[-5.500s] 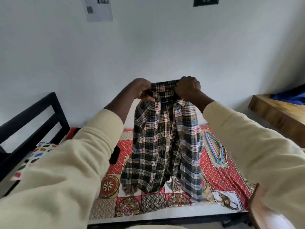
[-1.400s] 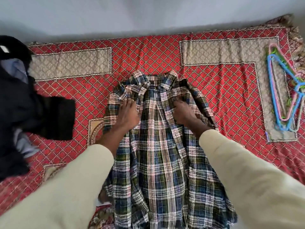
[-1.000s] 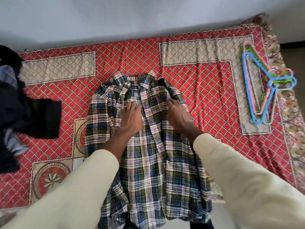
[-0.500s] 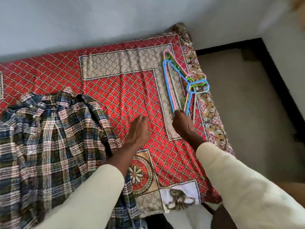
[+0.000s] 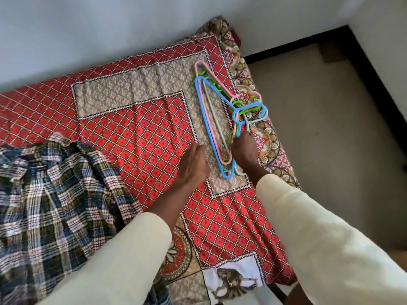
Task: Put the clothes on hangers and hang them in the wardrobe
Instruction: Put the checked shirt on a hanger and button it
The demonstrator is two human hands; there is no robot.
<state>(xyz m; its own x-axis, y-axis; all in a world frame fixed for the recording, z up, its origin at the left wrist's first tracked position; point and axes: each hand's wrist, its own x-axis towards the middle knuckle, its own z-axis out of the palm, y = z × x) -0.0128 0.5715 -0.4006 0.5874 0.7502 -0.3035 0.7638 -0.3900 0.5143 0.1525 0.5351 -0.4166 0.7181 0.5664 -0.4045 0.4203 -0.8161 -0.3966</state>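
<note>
Bedspread (image 5: 141,137) bears plaid shirt (image 5: 55,194); right hand (image 5: 244,148) perhaps touching hangers (image 5: 217,119)

We see red patterned bedspread (image 5: 141,142) over bed, against pale wall (image 5: 88,29). Plaid shirt (image 5: 48,194) lies spread at our left, collar toward wall. Stack of plastic hangers (image 5: 211,119), blue, pink, green, grey, lies near bed's right edge, hooks toward floor (image 5: 330,128). Our left hand (image 5: 193,164) hovers just beside stack, fingers loosely bent. Our right hand (image 5: 244,150) reaches onto hangers' near end, fingers curled; actual grip unclear. Cream sleeves (image 5: 319,227) cover both arms.
</note>
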